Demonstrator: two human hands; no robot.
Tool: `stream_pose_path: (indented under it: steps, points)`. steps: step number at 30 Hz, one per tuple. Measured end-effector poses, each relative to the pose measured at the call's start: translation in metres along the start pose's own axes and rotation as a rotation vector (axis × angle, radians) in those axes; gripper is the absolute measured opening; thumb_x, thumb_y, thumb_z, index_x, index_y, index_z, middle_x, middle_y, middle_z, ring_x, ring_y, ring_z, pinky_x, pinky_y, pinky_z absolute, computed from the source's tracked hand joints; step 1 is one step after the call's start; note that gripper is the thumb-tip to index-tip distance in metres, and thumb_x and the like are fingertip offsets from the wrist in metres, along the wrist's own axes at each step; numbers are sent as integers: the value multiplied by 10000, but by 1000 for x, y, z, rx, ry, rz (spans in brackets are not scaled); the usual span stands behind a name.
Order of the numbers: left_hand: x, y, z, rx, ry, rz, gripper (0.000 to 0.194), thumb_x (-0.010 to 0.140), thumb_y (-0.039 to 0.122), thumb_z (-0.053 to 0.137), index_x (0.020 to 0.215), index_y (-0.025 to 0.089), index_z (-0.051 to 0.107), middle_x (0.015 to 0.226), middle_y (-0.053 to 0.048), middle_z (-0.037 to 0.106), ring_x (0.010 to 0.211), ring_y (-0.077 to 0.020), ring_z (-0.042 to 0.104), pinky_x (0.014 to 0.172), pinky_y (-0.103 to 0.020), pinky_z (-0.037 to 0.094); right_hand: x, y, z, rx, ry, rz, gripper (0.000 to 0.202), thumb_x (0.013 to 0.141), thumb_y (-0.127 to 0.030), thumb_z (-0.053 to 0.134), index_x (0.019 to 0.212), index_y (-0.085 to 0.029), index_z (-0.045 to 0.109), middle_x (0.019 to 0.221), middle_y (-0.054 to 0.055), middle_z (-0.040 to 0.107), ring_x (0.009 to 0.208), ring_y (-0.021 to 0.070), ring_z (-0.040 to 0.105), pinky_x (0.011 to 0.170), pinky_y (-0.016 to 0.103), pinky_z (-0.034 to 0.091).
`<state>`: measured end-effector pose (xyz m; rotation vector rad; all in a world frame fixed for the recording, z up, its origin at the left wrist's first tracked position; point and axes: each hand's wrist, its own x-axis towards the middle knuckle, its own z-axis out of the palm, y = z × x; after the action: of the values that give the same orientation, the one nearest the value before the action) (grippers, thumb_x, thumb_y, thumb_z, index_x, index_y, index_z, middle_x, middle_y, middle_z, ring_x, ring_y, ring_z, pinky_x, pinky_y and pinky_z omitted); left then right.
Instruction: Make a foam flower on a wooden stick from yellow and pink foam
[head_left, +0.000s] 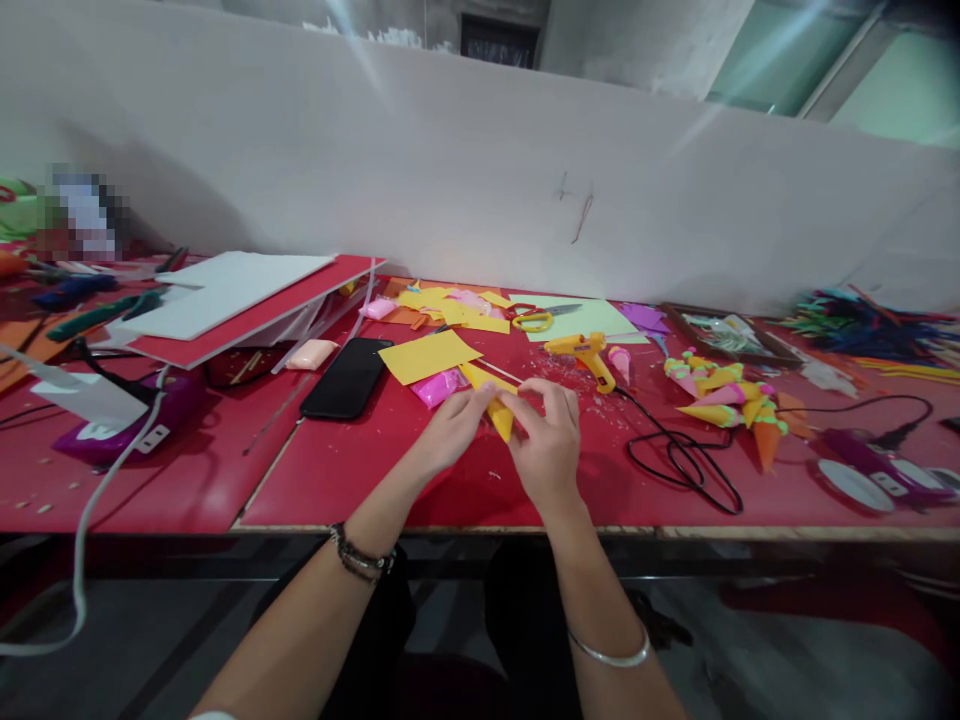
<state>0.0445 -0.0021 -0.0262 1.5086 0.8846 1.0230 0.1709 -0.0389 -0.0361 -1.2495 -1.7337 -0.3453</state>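
Observation:
Between both hands is a small rolled yellow paper cone (500, 418), its pointed end toward me. My left hand (454, 432) pinches its left side. On its right side, my right hand (549, 440) closes its fingers around the paper. A thin pale stick (499, 372) slants out by the right fingertips; whether that hand grips it I cannot tell. Just beyond the left hand lie a flat yellow paper sheet (431, 357) and a bright pink packet (439, 387). A yellow glue gun (583, 352) rests on the red table beyond my right hand.
A black phone (346, 378) lies left of the paper. Scissors (544, 317) and yellow scraps (454, 307) are farther back. Several finished cones (727, 392) sit to the right, near a looped black cord (679, 460). White boards (232, 290) are stacked at left; a white wall (480, 170) stands behind.

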Motion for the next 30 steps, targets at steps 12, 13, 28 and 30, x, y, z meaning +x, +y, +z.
stream_pose_path:
  steps: [12,13,28,30]
  points:
    - [-2,4,-18,152,-9,0,379,794,484,403,605,157,444,581,21,389,551,-93,356,508,-230,298,10,6,-18,633,-281,253,150,749,-237,571,873,-232,656,886,23,624,863,151,572,792,282,451]
    - [-2,4,-18,159,10,-6,377,790,488,407,618,158,464,598,12,412,571,-102,378,521,-234,316,10,7,-18,646,-269,269,127,752,-237,569,837,-226,661,851,22,631,829,147,579,766,275,456]
    - [-3,5,-19,159,62,-94,262,757,402,459,736,185,604,809,-50,591,856,-193,516,737,-275,423,8,4,-15,699,-230,337,95,741,-269,577,755,-206,647,775,22,637,750,144,584,701,274,472]
    - [-4,4,-19,189,63,-44,271,769,389,432,730,186,607,796,-48,598,858,-195,521,747,-276,421,7,4,-12,696,-196,389,104,747,-276,563,713,-197,621,719,12,620,690,134,575,648,260,473]
